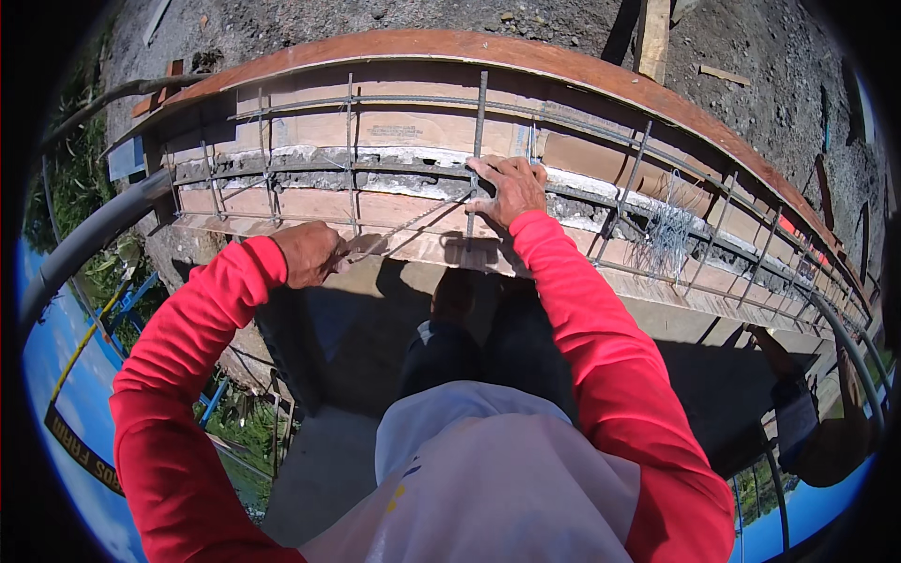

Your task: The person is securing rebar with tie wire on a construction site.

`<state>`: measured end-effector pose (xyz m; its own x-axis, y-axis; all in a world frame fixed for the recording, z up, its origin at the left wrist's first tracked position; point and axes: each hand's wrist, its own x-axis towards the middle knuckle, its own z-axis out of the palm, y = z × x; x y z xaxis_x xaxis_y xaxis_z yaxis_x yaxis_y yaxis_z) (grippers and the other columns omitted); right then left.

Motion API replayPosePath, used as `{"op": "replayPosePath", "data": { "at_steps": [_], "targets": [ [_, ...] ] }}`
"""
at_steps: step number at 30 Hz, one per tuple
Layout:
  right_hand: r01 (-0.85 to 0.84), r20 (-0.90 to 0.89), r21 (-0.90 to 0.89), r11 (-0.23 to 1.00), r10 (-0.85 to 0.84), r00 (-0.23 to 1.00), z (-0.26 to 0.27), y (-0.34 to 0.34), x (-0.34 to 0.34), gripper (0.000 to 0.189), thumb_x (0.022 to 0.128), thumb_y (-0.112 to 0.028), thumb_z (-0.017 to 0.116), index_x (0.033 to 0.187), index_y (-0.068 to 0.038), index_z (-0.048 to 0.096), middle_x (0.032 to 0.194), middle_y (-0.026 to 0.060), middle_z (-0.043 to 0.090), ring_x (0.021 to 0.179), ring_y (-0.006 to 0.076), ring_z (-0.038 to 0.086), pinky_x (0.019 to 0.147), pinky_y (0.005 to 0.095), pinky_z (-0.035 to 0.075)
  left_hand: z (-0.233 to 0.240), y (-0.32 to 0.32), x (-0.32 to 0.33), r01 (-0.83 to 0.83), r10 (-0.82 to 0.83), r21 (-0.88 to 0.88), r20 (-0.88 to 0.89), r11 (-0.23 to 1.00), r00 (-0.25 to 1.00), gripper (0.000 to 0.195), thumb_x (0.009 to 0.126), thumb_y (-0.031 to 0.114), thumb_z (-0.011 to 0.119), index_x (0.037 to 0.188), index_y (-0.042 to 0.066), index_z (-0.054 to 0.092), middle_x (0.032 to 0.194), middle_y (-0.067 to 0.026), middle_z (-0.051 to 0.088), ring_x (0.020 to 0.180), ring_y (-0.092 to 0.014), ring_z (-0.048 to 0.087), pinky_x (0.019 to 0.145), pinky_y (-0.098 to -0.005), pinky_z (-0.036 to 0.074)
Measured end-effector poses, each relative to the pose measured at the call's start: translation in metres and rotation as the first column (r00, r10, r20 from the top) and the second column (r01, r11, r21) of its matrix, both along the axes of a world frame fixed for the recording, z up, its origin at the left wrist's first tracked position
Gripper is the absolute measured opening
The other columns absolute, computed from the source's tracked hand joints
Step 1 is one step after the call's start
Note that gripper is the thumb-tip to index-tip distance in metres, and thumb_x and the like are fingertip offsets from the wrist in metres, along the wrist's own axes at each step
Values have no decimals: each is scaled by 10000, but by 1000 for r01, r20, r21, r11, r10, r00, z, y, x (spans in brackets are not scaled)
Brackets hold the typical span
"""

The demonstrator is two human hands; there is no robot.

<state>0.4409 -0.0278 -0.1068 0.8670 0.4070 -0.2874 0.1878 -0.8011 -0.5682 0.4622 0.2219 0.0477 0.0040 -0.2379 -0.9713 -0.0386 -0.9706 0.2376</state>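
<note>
In my left hand [310, 255] is the near end of a thin ribbed metal rod [415, 222], like a rebar tying hook. Its far end reaches a rebar crossing beside my right hand [512, 188]. There my right fingers and thumb grip the upright rebar stirrup [481, 116], over the lengthwise middle rebar [408, 169]. The exact tip of the rod and any wire at the crossing are hard to make out. A bundle of loose tie wire [667, 236] hangs on the cage to the right of my right hand.
The rebar cage lies in plywood formwork [394, 49] over rough concrete [303, 179]. A grey pipe [98, 232] curves off at the left. Another person [795, 401] is at the right. A wood plank [654, 39] lies on gravel beyond the form.
</note>
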Motion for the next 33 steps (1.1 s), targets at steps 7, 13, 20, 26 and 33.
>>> {"op": "replayPosePath", "data": {
  "at_steps": [7, 13, 20, 26, 33],
  "targets": [
    [16, 53, 19, 1000, -17, 998, -4, 0, 0, 605, 493, -390, 661, 1054, -269, 469, 1031, -40, 483, 917, 172, 403, 801, 382, 231, 0, -66, -116, -937, 862, -214, -376, 277, 340, 263, 764, 236, 498, 595, 72, 380, 445, 5, 409, 358, -64, 404, 333, -191, 305],
    [-5, 50, -45, 999, 7, 999, -3, 1, -5, 634, 491, -405, 659, 1073, -268, 447, 1033, -41, 481, 923, 173, 398, 817, 401, 219, 19, -123, -109, -995, 928, -72, -370, -71, -39, 210, 734, 210, 502, 632, 57, 402, 454, 11, 401, 369, -64, 393, 330, -187, 307],
    [27, -1, -35, 999, -27, 1000, 5, 4, 1, 794, 508, -408, 656, 1191, -209, 303, 993, 10, 508, 927, 194, 393, 844, 424, 183, 53, -40, -5, 39, 272, -417, 657, 908, 703, 115, 694, 57, 490, 602, -11, 476, 488, -184, 406, 465, -348, 432, 416, -376, 325],
    [9, -57, -94, 995, -15, 998, -2, 0, 2, 837, 493, -433, 656, 1204, -205, 279, 996, 9, 502, 927, 194, 389, 849, 418, 181, 39, -50, 73, 462, -277, 159, 940, 873, 201, 168, 722, 219, 472, 694, 53, 488, 576, -100, 497, 588, -248, 528, 466, -334, 408],
    [-3, -54, -73, 997, 0, 999, -3, 2, 0, 833, 506, -430, 650, 1209, -199, 269, 1013, 5, 488, 933, 196, 383, 847, 425, 183, 8, -17, 102, 238, -214, 124, 890, 963, 403, 200, 730, 222, 442, 704, 57, 552, 632, -148, 533, 614, -296, 530, 565, -387, 419]
  ]
}}
